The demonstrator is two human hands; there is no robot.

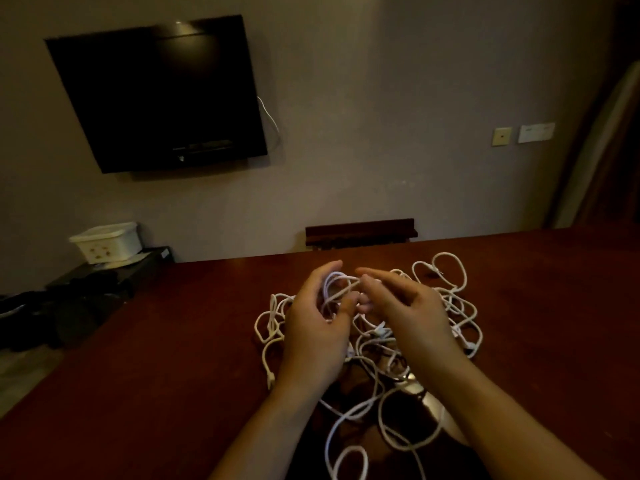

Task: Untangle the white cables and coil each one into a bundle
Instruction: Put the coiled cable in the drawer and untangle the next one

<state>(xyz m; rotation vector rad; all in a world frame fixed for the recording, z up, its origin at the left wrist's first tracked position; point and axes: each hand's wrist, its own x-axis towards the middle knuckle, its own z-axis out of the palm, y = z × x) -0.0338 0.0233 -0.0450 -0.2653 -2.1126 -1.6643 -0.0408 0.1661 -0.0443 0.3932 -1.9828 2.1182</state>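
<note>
Fingers (341,308) of the left hand (317,327) are curled round a few loops they've gathered, while the right hand (403,306) hovers touching-close with its fingers loosely spread, gripping nothing as far as I can tell. Honestly looks barely started: the white cables (377,344) are one big snarl on the dark counter (173,358) under both hands, with no finished bundle anywhere. Further back there's a white tub (107,242) and a TV (156,95) on the wall.
</note>
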